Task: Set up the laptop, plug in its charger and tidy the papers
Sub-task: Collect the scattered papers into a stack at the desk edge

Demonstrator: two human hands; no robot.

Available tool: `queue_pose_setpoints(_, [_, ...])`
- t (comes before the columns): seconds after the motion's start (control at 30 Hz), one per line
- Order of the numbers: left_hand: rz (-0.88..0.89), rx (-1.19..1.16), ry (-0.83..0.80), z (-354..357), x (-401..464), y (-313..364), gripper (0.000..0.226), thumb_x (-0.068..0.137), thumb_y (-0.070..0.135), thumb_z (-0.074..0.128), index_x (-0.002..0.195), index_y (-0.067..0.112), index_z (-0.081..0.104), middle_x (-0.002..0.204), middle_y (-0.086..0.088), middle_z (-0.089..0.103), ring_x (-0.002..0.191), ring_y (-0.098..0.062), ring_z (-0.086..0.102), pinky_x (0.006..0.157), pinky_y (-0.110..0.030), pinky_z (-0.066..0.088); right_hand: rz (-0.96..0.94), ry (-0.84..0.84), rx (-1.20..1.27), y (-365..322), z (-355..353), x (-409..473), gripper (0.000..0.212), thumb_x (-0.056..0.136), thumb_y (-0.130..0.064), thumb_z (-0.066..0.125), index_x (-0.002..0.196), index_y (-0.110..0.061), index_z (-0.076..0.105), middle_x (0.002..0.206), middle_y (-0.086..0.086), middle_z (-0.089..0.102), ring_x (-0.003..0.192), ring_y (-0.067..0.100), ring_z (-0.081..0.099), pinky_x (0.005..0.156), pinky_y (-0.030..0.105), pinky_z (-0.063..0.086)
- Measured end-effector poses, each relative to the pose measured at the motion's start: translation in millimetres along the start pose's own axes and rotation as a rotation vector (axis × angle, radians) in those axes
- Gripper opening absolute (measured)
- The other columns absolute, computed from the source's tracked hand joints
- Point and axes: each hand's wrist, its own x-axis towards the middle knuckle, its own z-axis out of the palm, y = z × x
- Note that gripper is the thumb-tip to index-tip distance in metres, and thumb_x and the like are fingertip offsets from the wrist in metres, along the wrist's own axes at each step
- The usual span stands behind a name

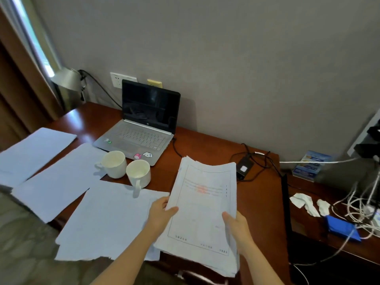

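While both hands hold it by its side edges, the stack (202, 204) of printed papers hangs above the desk (255, 204), its near end cut by the forearms and its lowest sheets fanned out at the bottom right. The left hand (162, 212) pinches the left edge, thumb on top and fingers hidden underneath; the right hand (236, 225) pinches the right edge the same way, its fingers out of sight too. Print on the top sheet is too blurred to read; a faint red mark sits near its middle.

Loose sheets (102, 221) lie spread to the left, the farthest running off the frame edge, the nearest overhanging the desk front. Two white mugs (125, 167) stand side by side between the sheets and the laptop (144, 128), one handle resting over a sheet. The laptop stands open against the wall, screen dark, stickers on its palm rest. A black cable leaves its right side and runs to the charger brick (243, 167), just beyond the stack's far right corner; where the brick's other lead ends cannot be made out.

A wall socket (119, 79) shows partly behind the lid. At far right, white cables (357, 204) tangle, partly cut off
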Motion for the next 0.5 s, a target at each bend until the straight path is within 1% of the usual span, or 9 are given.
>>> queue_pose_setpoints(0.07, [-0.013, -0.025, 0.035, -6, -7, -2, 0.021, 0.087, 0.019, 0.062, 0.108, 0.019, 0.063, 0.104, 0.008, 0.069, 0.092, -0.006, 0.066, 0.067, -0.016, 0.051, 0.015, -0.007, 0.041, 2, 3, -1, 0.022, 0.095, -0.012, 0.051, 0.105, -0.026, 0.065, 0.092, -0.007, 0.075, 0.081, 0.017, 0.074, 0.063, 0.028, 0.058])
queue_pose_setpoints(0.1, [-0.016, -0.028, 0.052, -8, -11, -3, 0.017, 0.088, 0.023, 0.062, 0.105, 0.024, 0.063, 0.101, 0.013, 0.068, 0.089, -0.003, 0.065, 0.064, -0.013, 0.048, 0.014, -0.012, 0.056, 3, 5, -2, 0.021, 0.095, -0.013, 0.052, 0.103, -0.027, 0.064, 0.091, -0.006, 0.076, 0.08, 0.017, 0.074, 0.06, 0.026, 0.058])
queue_pose_setpoints(0.17, [-0.033, -0.028, 0.09, -14, -17, -5, 0.012, 0.09, 0.032, 0.058, 0.102, 0.031, 0.061, 0.097, 0.02, 0.065, 0.087, -0.001, 0.062, 0.062, -0.012, 0.042, -0.003, -0.007, 0.037, 5, 11, -4, 0.017, 0.095, -0.017, 0.053, 0.105, -0.025, 0.063, 0.092, -0.004, 0.076, 0.083, 0.02, 0.073, 0.062, 0.028, 0.056])
queue_pose_setpoints(0.27, [-0.089, -0.062, 0.187, -27, -25, -17, 0.027, 0.094, 0.044, 0.046, 0.098, 0.025, 0.065, 0.094, 0.011, 0.067, 0.089, -0.007, 0.061, 0.065, -0.017, 0.041, 0.007, 0.021, 0.014, 9, 22, -7, 0.008, 0.094, -0.023, 0.055, 0.097, -0.026, 0.063, 0.087, -0.006, 0.073, 0.079, 0.017, 0.071, 0.058, 0.027, 0.052])
queue_pose_setpoints(0.3, [-0.104, -0.094, 0.22, -33, -29, -21, 0.031, 0.095, 0.046, 0.044, 0.096, 0.023, 0.065, 0.092, 0.009, 0.068, 0.088, -0.009, 0.063, 0.064, -0.017, 0.043, 0.019, 0.027, 0.016, 11, 27, -8, 0.007, 0.093, -0.024, 0.056, 0.094, -0.027, 0.062, 0.085, -0.006, 0.073, 0.078, 0.016, 0.071, 0.056, 0.026, 0.052])
queue_pose_setpoints(0.37, [-0.13, -0.165, 0.311, -48, -35, -32, 0.03, 0.097, 0.041, 0.043, 0.097, 0.02, 0.065, 0.093, 0.006, 0.069, 0.083, -0.009, 0.066, 0.06, -0.016, 0.049, 0.041, 0.038, 0.018, 14, 36, -11, 0.004, 0.092, -0.025, 0.059, 0.093, -0.027, 0.062, 0.081, -0.007, 0.072, 0.075, 0.015, 0.07, 0.052, 0.023, 0.051])
queue_pose_setpoints(0.4, [-0.147, -0.184, 0.372, -57, -37, -37, 0.027, 0.097, 0.036, 0.043, 0.099, 0.018, 0.064, 0.096, 0.001, 0.069, 0.083, -0.012, 0.067, 0.062, -0.019, 0.052, 0.052, 0.041, 0.023, 17, 40, -13, 0.003, 0.091, -0.024, 0.059, 0.093, -0.025, 0.062, 0.079, -0.008, 0.072, 0.073, 0.014, 0.069, 0.05, 0.022, 0.05])
queue_pose_setpoints(0.47, [-0.183, -0.14, 0.494, -77, -41, -47, 0.023, 0.098, 0.025, 0.046, 0.105, 0.013, 0.063, 0.107, -0.008, 0.067, 0.089, -0.019, 0.065, 0.078, -0.031, 0.055, 0.088, 0.051, 0.027, 24, 50, -16, 0.007, 0.092, -0.022, 0.059, 0.097, -0.019, 0.062, 0.079, -0.006, 0.07, 0.073, 0.014, 0.067, 0.051, 0.023, 0.049])
queue_pose_setpoints(0.5, [-0.201, -0.093, 0.555, -86, -42, -53, 0.021, 0.097, 0.02, 0.047, 0.108, 0.011, 0.063, 0.112, -0.01, 0.066, 0.094, -0.022, 0.064, 0.086, -0.036, 0.054, 0.113, 0.062, 0.033, 29, 55, -18, 0.009, 0.093, -0.022, 0.058, 0.1, -0.017, 0.061, 0.08, -0.005, 0.068, 0.073, 0.015, 0.066, 0.053, 0.024, 0.048])
